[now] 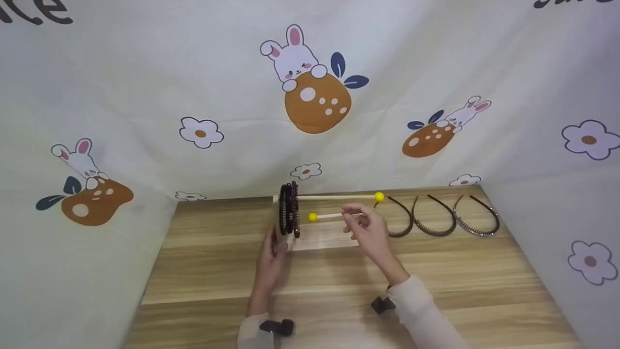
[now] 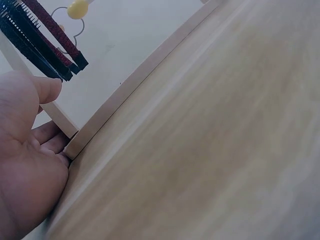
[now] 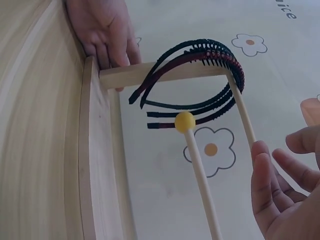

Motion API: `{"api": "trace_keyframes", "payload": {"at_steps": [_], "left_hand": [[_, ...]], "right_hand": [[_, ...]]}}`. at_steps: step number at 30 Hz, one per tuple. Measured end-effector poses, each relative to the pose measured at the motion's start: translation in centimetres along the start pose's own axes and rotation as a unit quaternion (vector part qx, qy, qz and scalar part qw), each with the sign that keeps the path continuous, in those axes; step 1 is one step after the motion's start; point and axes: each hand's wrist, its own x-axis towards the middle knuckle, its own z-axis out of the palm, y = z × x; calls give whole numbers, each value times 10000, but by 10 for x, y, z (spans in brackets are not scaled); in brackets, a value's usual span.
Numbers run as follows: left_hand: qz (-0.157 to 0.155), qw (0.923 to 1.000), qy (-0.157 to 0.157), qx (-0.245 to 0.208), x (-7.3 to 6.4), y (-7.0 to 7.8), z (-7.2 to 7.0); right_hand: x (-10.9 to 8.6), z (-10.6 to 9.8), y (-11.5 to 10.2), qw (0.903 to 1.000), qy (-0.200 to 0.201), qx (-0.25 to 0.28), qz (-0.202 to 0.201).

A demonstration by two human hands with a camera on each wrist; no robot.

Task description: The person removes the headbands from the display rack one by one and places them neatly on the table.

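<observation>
A wooden stand [image 3: 95, 150] has a long base, an upright post [image 3: 175, 74] and slim rods tipped with yellow balls. Several black and dark red toothed headbands [image 1: 289, 211] hang on the rod beside that post. My left hand [image 1: 271, 261] holds the stand low at the post, thumb on one side and fingers behind. My right hand [image 1: 369, 235] is raised at the rods, fingers loosely bent and spread. In the right wrist view its fingertips overlap the headband rod [image 3: 243, 112]. One yellow ball [image 1: 312, 217] sits left of this hand; another yellow ball [image 1: 379, 197] shows behind it.
Three more dark headbands lie in a row on the wood-grain table [image 1: 218, 271] at the right: a near one [image 1: 402, 233], a middle one [image 1: 436, 231] and a shiny one [image 1: 479, 232]. A printed cloth [image 1: 232, 72] stands behind and along the sides.
</observation>
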Motion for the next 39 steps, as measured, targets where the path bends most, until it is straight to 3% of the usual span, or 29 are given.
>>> {"api": "trace_keyframes", "payload": {"at_steps": [8, 16, 24, 39], "left_hand": [[28, 10000, 44, 58, -1, 1, -1], [10, 10000, -20, -49, -1, -1, -2], [63, 10000, 44, 17, 0, -2, -1], [-20, 9999, 84, 80, 2, -1, 1]], "right_hand": [[3, 17, -7, 9995, -293, 77, 8], [8, 32, -11, 9975, -546, 326, 316], [17, 47, -7, 9940, -649, 680, 553], [19, 69, -13, 9898, -812, 670, 955]]}}
